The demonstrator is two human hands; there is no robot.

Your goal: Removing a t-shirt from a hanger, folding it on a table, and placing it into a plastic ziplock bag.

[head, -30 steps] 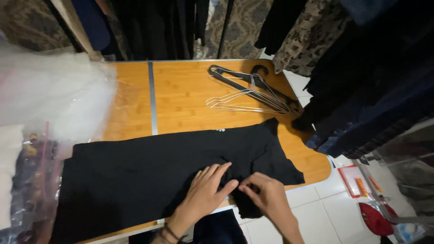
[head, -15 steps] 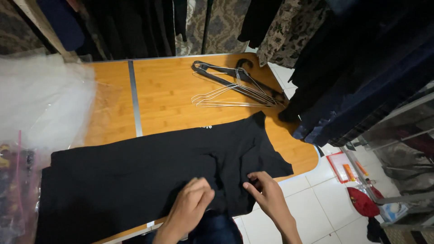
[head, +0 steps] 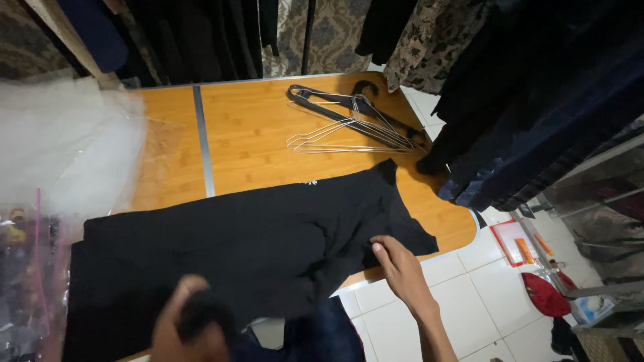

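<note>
**Left hand lifts a fold of the black garment**

Wooden orange tabletop carries a black cotton garment spread flat, just below a heap of wire and dark plastic hangers. A second ago both hands pressed its near hem; now the left hand has risen, blurred, its grip closed on dark cloth, while the right hand rests flat and open on the hem beside the sleeve.

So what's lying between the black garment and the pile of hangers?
Nothing: head view shows bare wooden table between the black garment and the hangers.
</note>
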